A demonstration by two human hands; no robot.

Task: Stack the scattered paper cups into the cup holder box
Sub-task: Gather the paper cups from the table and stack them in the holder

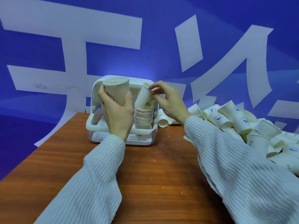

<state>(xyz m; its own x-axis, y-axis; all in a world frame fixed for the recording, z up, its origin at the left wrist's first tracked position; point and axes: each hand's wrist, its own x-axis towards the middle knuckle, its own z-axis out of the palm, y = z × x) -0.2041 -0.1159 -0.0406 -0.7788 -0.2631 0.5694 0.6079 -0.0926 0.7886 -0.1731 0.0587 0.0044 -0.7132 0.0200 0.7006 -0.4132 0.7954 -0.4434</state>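
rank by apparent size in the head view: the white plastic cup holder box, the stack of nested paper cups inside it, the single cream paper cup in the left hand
1. White plastic cup holder box
2. Stack of nested paper cups
3. Single cream paper cup, nearer the camera, so its rank against the stack is unsure.

White plastic cup holder box point(95, 125) sits centre-back on the brown wooden tabletop point(145, 175); loose white paper cups point(239, 123) heap to its right

Illumination even and fairly bright, cool in tone; source not visible. A pale glow sits on the blue backdrop point(48, 97) directly behind the cup holder box point(98, 88). Shadows soft and faint; the sleeves point(226, 159) cast only slight darkening on the bench point(153, 175). No hard glare noted. Strong wide-angle distortion: backdrop lettering bows and bench edges splay toward the corners. Overall definition soft, with smeared detail; print on the piled paper cups point(242, 120) only partly legible.
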